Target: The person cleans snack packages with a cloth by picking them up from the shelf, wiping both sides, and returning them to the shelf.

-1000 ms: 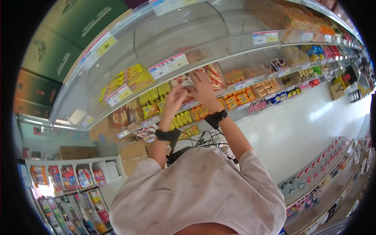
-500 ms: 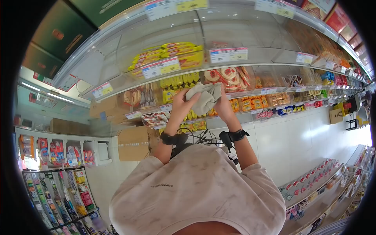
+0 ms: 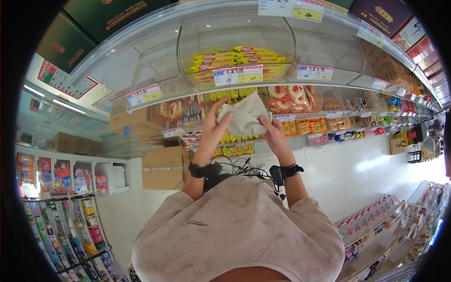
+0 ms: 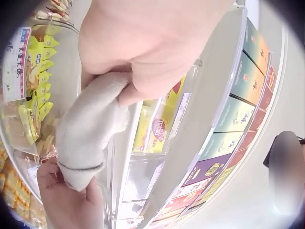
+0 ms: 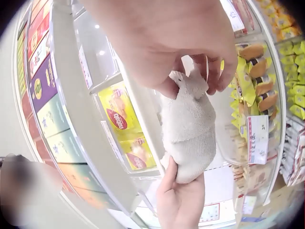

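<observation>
A light grey cloth (image 3: 244,115), loosely folded, is held up between both hands before the shelves in the head view. My left hand (image 3: 213,129) grips its left side, thumb lying over the fabric. On the opposite side my right hand (image 3: 277,134) pinches the edge between thumb and fingers. The left wrist view shows the folded cloth (image 4: 88,129) stretched between the two hands. In the right wrist view, fingers curl round one end of the cloth (image 5: 190,126). Behind it are yellow snack packets (image 3: 225,94) in a clear bin.
Tiered shelves with clear bins carry price tags (image 3: 238,75), yellow wafer packs (image 3: 235,58) and red-and-white packets (image 3: 293,98). A cardboard box (image 3: 162,169) stands on the floor at left. Another stocked shelf (image 3: 376,239) runs along the lower right.
Both hands came back from the bin of red-and-white packets, bringing the cloth into full view. Bunched up half a second ago, it is now more spread, a corner pointing up. The head view shifted left.
</observation>
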